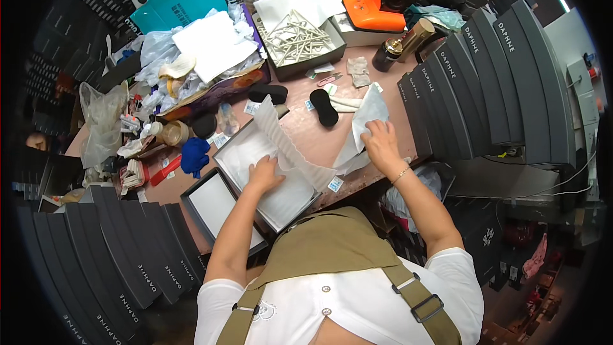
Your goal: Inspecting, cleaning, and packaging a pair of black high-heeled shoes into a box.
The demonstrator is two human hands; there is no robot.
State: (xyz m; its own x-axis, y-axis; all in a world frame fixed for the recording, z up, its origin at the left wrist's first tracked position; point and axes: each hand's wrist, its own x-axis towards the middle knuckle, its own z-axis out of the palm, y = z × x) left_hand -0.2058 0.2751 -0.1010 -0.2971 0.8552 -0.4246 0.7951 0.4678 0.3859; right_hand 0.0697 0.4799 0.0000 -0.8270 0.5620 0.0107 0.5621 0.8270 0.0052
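An open grey shoe box [225, 165] lined with white tissue lies on the reddish table in front of me. My left hand [264, 173] presses flat on the tissue inside the box. A corrugated white sheet [288, 144] stands up from the box between my hands. My right hand [381, 142] rests on a white cloth bag [369, 111] lying flat on the table to the right, fingers spread over it. A black shoe insert [324, 107] lies just beyond the bag. The box lid [216, 205] sits to the left of the box.
Stacks of dark grey boxes [469, 83] stand on the right, and more grey boxes [115, 255] at the lower left. An orange device [381, 1], a tray of white sticks [295, 38], plastic bags, a blue cloth [193, 154] and small clutter fill the far table.
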